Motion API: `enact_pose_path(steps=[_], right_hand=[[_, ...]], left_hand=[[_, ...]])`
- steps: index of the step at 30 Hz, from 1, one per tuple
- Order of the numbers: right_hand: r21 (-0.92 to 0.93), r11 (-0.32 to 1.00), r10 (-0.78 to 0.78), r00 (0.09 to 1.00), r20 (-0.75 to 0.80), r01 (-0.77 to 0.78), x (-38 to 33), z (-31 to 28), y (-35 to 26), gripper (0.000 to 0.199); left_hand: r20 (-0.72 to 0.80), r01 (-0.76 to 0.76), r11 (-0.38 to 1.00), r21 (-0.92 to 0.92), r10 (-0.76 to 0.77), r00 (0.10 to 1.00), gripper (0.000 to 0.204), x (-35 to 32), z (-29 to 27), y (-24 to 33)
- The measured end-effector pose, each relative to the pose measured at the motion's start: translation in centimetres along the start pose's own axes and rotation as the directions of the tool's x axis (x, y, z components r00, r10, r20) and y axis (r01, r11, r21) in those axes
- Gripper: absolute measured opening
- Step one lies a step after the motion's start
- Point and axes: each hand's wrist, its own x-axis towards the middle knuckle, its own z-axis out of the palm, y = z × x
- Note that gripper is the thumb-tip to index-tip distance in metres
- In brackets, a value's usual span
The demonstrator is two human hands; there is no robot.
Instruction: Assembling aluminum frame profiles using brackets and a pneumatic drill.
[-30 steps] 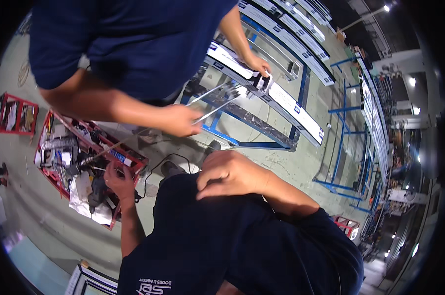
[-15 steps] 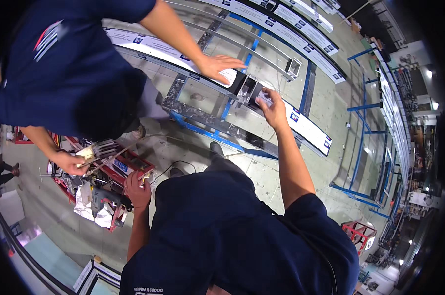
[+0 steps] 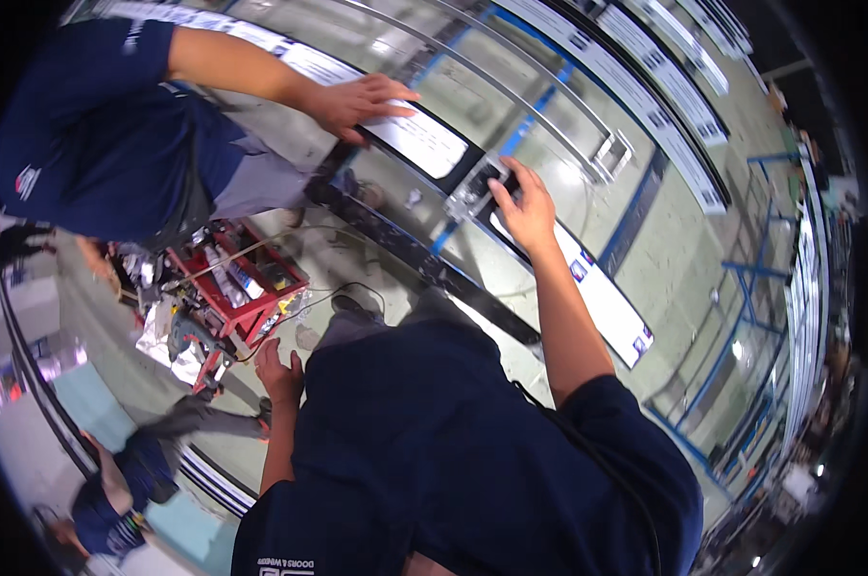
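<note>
Head view is showing the person's right hand (image 3: pixel 525 206) reaching out to the corner bracket (image 3: pixel 480 182) of a long frame rail (image 3: pixel 419 144). Its fingers are curling down over the bracket and gripping it at the rail's near end. The left hand (image 3: pixel 278 370) is hanging well below the rail beside the person's thigh, with its fingers loosely spread and holding nothing.

A co-worker's hand (image 3: pixel 362 101) is lying flat on the same rail, further along from the bracket on its white-filmed face. A dark bar (image 3: pixel 405 252) is running just under the rail and roughly alongside it. A red tool tray (image 3: pixel 251 288) full of small tools is sitting on the floor, below the rail and to its left.

The rail is looking like stiff metal, long and thin, so it is probably awkward rather than heavy and likely to sway or twist if lifted from one end alone. The filmed face is looking smooth and possibly slippery, with edges that could mark if knocked. The bracket and the bare edges beside it seem the surest places to hold, with a second hold further along
</note>
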Motion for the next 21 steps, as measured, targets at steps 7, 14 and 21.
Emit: enact_pose_path(steps=[7,14,21], right_hand=[[0.11,0.973,-0.172,0.958,-0.228,0.201,-1.6,1.8,3.6,0.058],[0.303,0.779,-0.617,0.759,0.209,0.549,-3.9,2.8,-15.3,0.029],[0.522,0.693,-0.704,0.313,0.637,0.497,-8.4,16.5,-31.3,0.029]], left_hand=[[-0.146,0.273,0.962,-0.018,-0.273,0.951,0.052,-3.3,-0.7,0.1],[-0.1,0.676,0.733,-0.078,-0.681,0.726,0.048,-11.6,-1.0,-1.9],[-0.008,0.879,0.455,-0.144,-0.888,0.459,0.046,-17.9,1.4,-10.3]])
